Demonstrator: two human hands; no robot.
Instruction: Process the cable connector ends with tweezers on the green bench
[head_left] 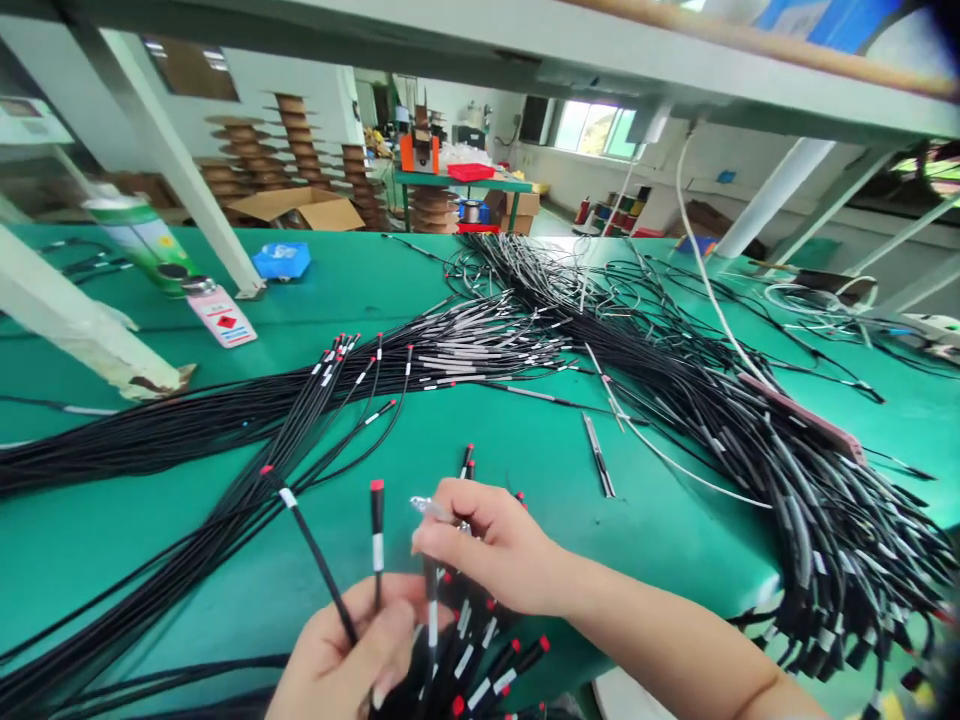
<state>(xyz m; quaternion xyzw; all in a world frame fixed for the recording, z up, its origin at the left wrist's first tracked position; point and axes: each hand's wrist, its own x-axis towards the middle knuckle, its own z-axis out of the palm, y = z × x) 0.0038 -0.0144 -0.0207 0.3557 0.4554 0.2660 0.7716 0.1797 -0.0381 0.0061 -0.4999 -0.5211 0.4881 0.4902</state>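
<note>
My left hand (341, 655) is closed round a bunch of black cables with red tips and white bands (480, 665), low at the front edge. Two of them stick up from my fingers, one (376, 530) upright, one (311, 545) slanted left. My right hand (495, 550) is pinched on a small silvery metal piece (431, 508), just above the bunch. More of the same cables (247, 490) fan out to the left across the green table (525, 440).
A big heap of black cables (750, 440) covers the right side and hangs over the front edge. A metal tool (598, 455) lies mid-table. White frame posts (180, 165), a spray can (146, 240), a small bottle (217, 310) and a blue tray (283, 260) stand at the back left.
</note>
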